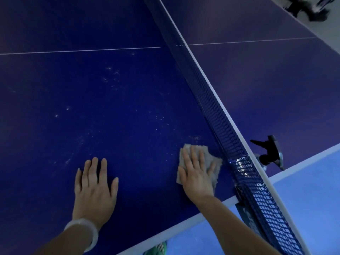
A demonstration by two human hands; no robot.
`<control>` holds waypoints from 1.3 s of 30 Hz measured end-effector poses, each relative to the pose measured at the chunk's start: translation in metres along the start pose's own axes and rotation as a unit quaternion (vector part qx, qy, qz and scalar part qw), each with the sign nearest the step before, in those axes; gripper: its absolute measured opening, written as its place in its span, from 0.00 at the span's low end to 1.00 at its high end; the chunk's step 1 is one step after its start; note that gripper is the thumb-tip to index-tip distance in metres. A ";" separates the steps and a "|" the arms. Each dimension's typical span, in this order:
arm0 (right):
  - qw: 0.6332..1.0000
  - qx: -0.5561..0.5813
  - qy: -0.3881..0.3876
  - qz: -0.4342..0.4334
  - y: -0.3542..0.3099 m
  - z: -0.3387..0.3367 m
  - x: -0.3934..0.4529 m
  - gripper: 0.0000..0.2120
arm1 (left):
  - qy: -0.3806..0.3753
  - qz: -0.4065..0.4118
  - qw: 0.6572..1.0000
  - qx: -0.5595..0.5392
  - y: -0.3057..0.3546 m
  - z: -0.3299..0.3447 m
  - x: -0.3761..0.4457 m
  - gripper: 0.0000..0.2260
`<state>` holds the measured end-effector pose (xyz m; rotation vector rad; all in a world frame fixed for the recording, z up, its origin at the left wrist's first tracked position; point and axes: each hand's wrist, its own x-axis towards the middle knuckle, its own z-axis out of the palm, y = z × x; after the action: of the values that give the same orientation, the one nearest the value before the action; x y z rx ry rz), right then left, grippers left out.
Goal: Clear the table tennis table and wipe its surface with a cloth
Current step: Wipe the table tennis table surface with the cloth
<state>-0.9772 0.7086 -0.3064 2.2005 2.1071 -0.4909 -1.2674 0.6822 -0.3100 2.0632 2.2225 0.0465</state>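
Observation:
A dark blue table tennis table point(92, 107) fills most of the view, with pale dusty specks scattered over its near half. My right hand point(196, 173) lies flat with straight fingers on a grey cloth point(213, 159), pressing it onto the surface close to the net. My left hand point(94, 183) rests flat on the bare table to the left, fingers spread, a pale bangle on its wrist. Part of the cloth is hidden under my right hand.
The blue net point(211, 100) with a white top band runs diagonally from top centre to bottom right. Its clamp point(270, 153) grips the table's side edge. The white edge line point(174, 225) borders a light blue floor point(303, 196). Someone's dark shoes point(311, 8) show at top right.

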 end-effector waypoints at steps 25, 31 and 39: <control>0.996 -0.049 0.048 -0.050 0.029 -0.014 0.060 0.28 | -0.015 0.003 1.000 0.009 -0.005 0.006 0.000 0.31; 0.994 0.021 0.036 0.104 -0.021 -0.030 0.147 0.28 | -0.030 -0.009 0.999 0.018 -0.002 0.005 0.002 0.31; 0.928 -0.105 0.019 -0.357 -0.095 0.001 0.124 0.30 | -0.035 -0.018 0.999 0.029 -0.002 0.000 0.003 0.30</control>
<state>-1.0682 0.8339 -0.3234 1.2868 2.7896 -0.2222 -1.2693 0.6846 -0.3104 2.0200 2.2455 -0.0932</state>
